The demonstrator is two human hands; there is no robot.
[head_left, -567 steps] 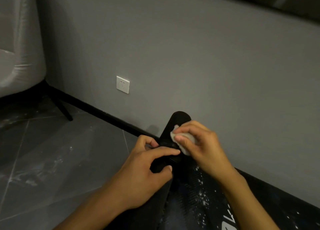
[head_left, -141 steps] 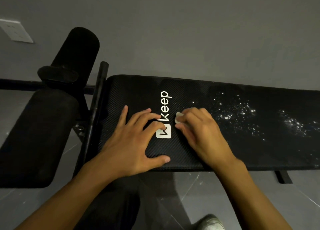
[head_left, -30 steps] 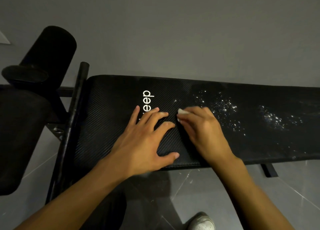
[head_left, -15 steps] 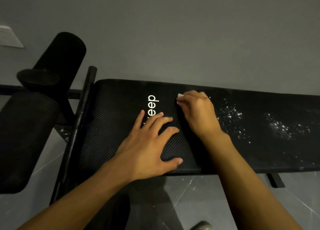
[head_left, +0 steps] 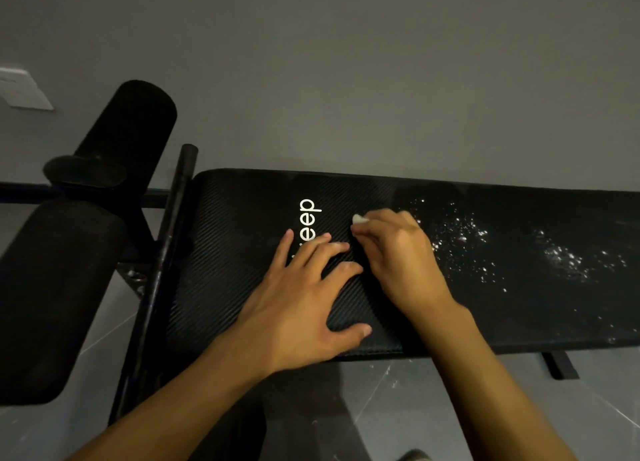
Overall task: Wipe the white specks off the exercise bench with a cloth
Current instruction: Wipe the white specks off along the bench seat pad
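The black exercise bench (head_left: pixel 235 252) runs left to right against a grey wall, with white lettering on its pad. White specks (head_left: pixel 460 242) lie scattered over the pad to the right of my hands, with a second patch (head_left: pixel 568 258) further right. My right hand (head_left: pixel 398 256) grips a small white cloth (head_left: pixel 360 219); only a corner of it shows past my fingertips, pressed on the pad just right of the lettering. My left hand (head_left: pixel 304 297) lies flat on the pad with fingers spread, covering the lower part of the lettering.
Black foam rollers (head_left: pixel 128 138) and a padded leg rest (head_left: pixel 52 297) stand at the bench's left end beside an upright black bar (head_left: pixel 173 225). A white wall socket (head_left: pixel 24 89) is at far left. Grey tiled floor (head_left: pixel 398 408) lies below, and a shoe tip (head_left: pixel 414 455) shows at the bottom edge.
My right hand with the cloth has slid back toward me from the pad's far edge over the last half second. My left hand has stayed flat in place.
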